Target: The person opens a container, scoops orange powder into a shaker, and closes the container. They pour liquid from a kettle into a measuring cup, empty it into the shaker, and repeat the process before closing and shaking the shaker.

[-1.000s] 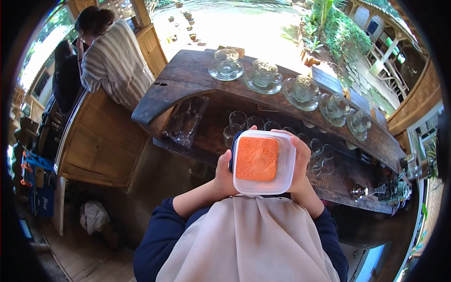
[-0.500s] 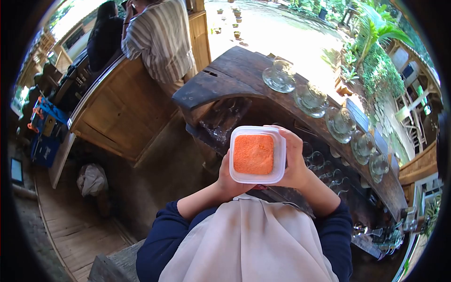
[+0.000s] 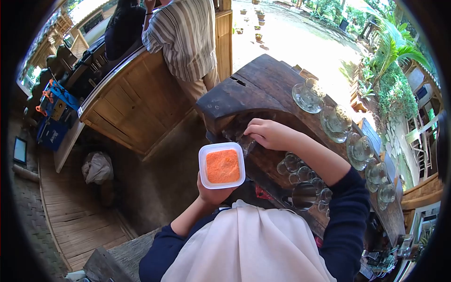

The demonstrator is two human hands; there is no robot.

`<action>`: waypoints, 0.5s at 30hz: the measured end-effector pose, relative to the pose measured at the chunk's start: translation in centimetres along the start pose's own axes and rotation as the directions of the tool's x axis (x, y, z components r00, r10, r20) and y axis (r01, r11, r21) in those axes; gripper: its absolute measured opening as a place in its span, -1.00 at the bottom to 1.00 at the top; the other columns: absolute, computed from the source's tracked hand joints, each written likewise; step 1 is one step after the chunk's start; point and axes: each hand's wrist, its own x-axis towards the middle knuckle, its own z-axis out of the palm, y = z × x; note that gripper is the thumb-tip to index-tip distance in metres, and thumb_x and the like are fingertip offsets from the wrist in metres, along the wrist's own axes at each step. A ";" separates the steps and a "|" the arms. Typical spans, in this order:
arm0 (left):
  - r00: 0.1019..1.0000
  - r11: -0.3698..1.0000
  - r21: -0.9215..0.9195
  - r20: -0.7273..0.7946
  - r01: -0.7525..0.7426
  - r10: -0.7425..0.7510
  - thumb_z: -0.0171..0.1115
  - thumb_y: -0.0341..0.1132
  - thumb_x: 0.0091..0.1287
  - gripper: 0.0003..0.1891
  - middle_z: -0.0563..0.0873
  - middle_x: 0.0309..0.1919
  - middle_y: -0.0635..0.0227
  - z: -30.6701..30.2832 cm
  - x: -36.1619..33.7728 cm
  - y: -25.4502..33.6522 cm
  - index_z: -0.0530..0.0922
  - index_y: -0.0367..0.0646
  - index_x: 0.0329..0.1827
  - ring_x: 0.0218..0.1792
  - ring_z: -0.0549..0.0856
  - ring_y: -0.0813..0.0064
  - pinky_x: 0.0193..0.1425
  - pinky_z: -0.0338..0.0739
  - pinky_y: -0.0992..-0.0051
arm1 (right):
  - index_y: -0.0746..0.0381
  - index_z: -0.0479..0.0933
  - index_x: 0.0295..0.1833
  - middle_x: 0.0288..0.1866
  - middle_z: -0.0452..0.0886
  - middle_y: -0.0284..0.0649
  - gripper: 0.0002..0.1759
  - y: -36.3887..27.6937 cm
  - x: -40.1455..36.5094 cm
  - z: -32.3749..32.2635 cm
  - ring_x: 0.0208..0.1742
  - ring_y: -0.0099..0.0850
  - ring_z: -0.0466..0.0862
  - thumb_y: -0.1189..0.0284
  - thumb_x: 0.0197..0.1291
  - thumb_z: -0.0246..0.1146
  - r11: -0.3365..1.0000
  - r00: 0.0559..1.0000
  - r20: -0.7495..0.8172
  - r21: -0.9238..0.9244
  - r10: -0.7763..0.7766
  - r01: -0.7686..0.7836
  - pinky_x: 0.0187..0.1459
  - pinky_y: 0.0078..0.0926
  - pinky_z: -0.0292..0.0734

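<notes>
A square clear plastic container (image 3: 221,187) filled with orange powder (image 3: 222,166) rests in my left hand (image 3: 213,193), which wraps round its lower side. My right hand (image 3: 270,134) is away from the container, up and to its right, over the lower shelf of the dark wooden counter. Its fingers are bent together at a clear, shiny item (image 3: 245,143) that looks like plastic; I cannot make out its shape well.
Glass cups on saucers (image 3: 308,96) line the dark wooden counter (image 3: 263,80). More glasses (image 3: 305,175) stand on its lower shelf. Two people are by the wooden cabinet (image 3: 136,103) at upper left. A pale bag (image 3: 97,168) is on the left.
My right hand has let go of the container and reached up to the shelf. The container, now in my left hand alone, is farther left in view. The view has shifted.
</notes>
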 end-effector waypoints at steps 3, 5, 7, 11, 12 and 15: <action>1.000 0.998 0.059 -0.013 -0.010 0.011 0.04 0.24 0.28 -0.24 0.18 0.44 0.18 -1.3 -0.6 0.5 0.18 0.04 0.46 0.21 0.40 0.16 0.11 0.52 0.20 | 0.23 0.54 -0.09 -0.09 0.55 -0.10 -0.76 2.8 2.4 2.1 -0.11 -0.14 0.64 0.53 0.06 0.26 0.983 0.997 0.078 -0.182 0.001 0.013 -0.11 -0.27 0.57; 1.000 0.995 0.094 -0.009 -0.023 0.024 0.05 0.23 0.28 -0.24 0.17 0.45 0.19 -1.8 -0.8 0.9 0.18 0.03 0.46 0.22 0.40 0.16 0.11 0.52 0.20 | 0.22 0.56 -0.11 -0.09 0.57 -0.10 -0.75 3.9 3.2 3.0 -0.13 -0.14 0.65 0.53 0.03 0.26 0.948 0.987 0.139 -0.316 0.085 -0.037 -0.13 -0.27 0.59; 1.000 1.000 0.020 0.003 -0.009 0.009 0.07 0.22 0.27 -0.23 0.19 0.44 0.19 -1.8 -1.0 1.1 0.17 0.02 0.46 0.21 0.42 0.14 0.11 0.52 0.17 | 0.21 0.55 -0.10 -0.11 0.58 -0.13 -0.76 4.4 3.8 3.4 -0.22 -0.15 0.67 0.51 0.07 0.18 0.854 0.925 0.330 -0.520 0.187 0.013 -0.21 -0.25 0.60; 0.997 0.998 0.056 -0.072 -0.024 0.028 0.06 0.20 0.30 -0.25 0.27 0.40 0.17 -3.3 -1.5 1.4 0.16 0.00 0.46 0.17 0.47 0.10 0.15 0.51 0.15 | 0.17 0.56 -0.12 -0.15 0.60 -0.15 -0.76 4.4 3.7 3.7 -0.26 -0.20 0.68 0.48 0.04 0.19 0.798 0.927 0.333 -0.599 0.173 0.066 -0.25 -0.27 0.61; 0.995 1.000 -0.029 -0.100 -0.004 0.001 0.04 0.18 0.32 -0.27 0.30 0.38 0.16 -3.0 -1.6 1.3 0.16 0.00 0.46 0.18 0.47 0.10 0.18 0.49 0.15 | 0.17 0.56 -0.14 -0.15 0.60 -0.16 -0.78 4.8 3.6 3.8 -0.26 -0.22 0.69 0.47 0.04 0.18 0.793 0.943 0.313 -0.599 0.109 0.107 -0.25 -0.27 0.61; 0.996 0.934 0.354 -0.040 -0.057 0.077 0.00 0.14 0.35 -0.32 0.35 0.35 0.15 -3.1 -1.6 0.9 0.16 0.02 0.45 0.25 0.44 0.11 0.25 0.44 0.14 | 0.17 0.56 -0.20 -0.15 0.61 -0.18 -0.81 5.8 3.6 4.2 -0.26 -0.23 0.69 0.46 0.03 0.17 0.790 0.956 0.292 -0.590 0.017 0.166 -0.25 -0.28 0.61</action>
